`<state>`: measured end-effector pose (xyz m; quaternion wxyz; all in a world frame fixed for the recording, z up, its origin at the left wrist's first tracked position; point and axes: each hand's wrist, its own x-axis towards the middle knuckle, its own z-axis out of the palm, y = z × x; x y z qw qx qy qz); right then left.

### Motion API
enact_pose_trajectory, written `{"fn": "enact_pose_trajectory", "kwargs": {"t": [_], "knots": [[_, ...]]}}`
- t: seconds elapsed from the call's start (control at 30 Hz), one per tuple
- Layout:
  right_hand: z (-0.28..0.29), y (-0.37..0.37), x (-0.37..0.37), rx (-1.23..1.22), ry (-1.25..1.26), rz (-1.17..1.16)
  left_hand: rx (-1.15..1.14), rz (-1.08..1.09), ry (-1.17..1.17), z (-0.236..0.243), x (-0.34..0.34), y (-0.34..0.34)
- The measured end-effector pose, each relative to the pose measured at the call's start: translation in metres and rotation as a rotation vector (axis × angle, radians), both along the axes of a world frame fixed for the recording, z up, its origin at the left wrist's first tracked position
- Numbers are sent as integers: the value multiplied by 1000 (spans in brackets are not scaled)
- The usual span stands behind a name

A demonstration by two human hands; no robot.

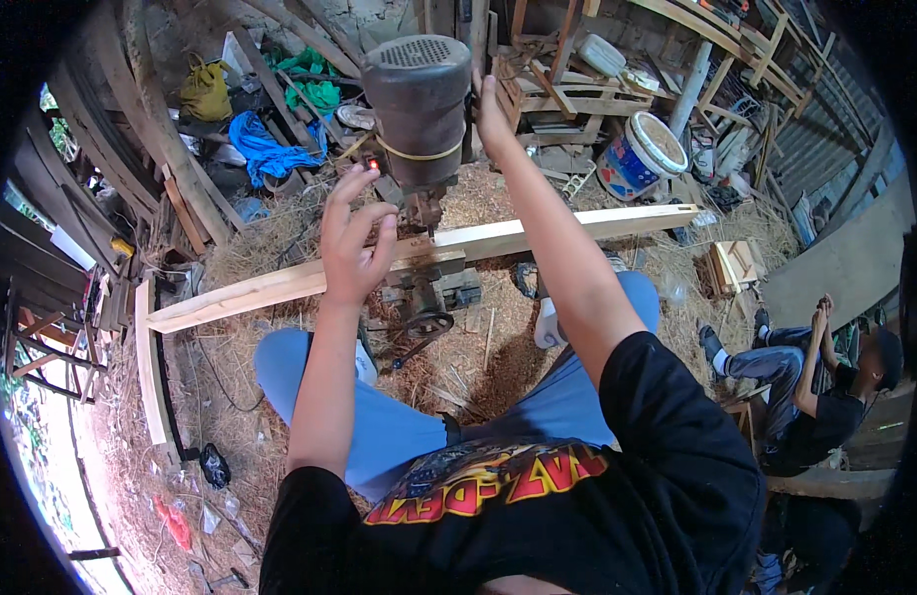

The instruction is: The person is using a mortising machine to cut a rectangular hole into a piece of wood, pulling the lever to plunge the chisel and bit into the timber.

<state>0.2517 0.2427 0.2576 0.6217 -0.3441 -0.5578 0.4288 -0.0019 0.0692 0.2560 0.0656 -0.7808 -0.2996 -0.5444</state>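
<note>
An upright drilling machine [415, 109] with a dark, vented motor housing stands in front of me, its bit pointing down at a long pale timber beam [567, 230]. The beam lies crosswise on the machine's small table, above a black handwheel [428, 324]. My left hand [354, 243] is raised just left of the machine, fingers apart and partly bent, holding nothing. Its fingertips are close to a small glowing red light [373, 165]. My right hand [492, 117] reaches up against the right side of the motor housing; most of its fingers are hidden there.
Another pale plank [153, 362] lies at the left. A white and blue bucket [645, 157] stands beyond the beam at the right. Shavings cover the ground. A person [825, 387] sits at the far right. Leaning boards and a blue tarp [272, 149] are at the back.
</note>
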Motion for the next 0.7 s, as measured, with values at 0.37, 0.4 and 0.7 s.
{"fn": "enact_pose_trajectory", "kwargs": {"t": [0.37, 0.4, 0.7], "knots": [[-141, -138, 7, -560, -45, -167, -450, 66, -47, -61, -14, 6], [-163, -153, 4, -571, -1, -187, -486, 73, -42, -67, -13, 6], [-377, -194, 13, -800, -955, -177, -658, 91, -52, -75, -8, -13]]}}
